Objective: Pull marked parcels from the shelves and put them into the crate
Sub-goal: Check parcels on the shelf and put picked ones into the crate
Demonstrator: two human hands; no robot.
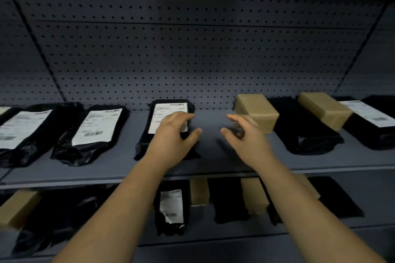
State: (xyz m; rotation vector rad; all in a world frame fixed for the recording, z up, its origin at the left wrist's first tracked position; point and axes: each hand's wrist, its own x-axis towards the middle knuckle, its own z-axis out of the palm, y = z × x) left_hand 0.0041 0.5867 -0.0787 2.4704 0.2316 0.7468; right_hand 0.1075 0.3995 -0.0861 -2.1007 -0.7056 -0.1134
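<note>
Parcel: a black poly-bag parcel with a white shipping label lies flat mid-row on the upper shelf, apart from its neighbours.
Left hand: open, fingers spread flat over the label, thumb out past the parcel's right edge; we see no grip.
Right hand: open and holding nothing, fingers loosely bent, over bare shelf between the parcel and a tan cardboard box.
Handling: we judge it light and soft, the film slick (it would likely sag if lifted by one end).
Where to hold: we would take it across both long edges near mid-length, or drag it to the shelf lip first.
Marking: the label is too blurred to read.
Crate: not in view.
</note>
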